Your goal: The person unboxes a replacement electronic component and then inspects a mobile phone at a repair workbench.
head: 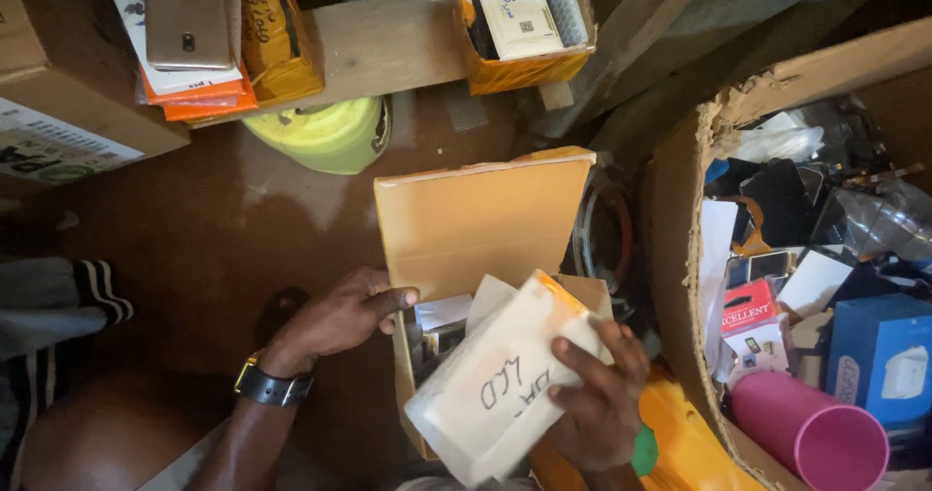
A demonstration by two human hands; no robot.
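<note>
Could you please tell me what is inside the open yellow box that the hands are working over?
Inside the open yellow box, white paper slips and small dark items show. The white packet in the right hand covers the rest.
</note>
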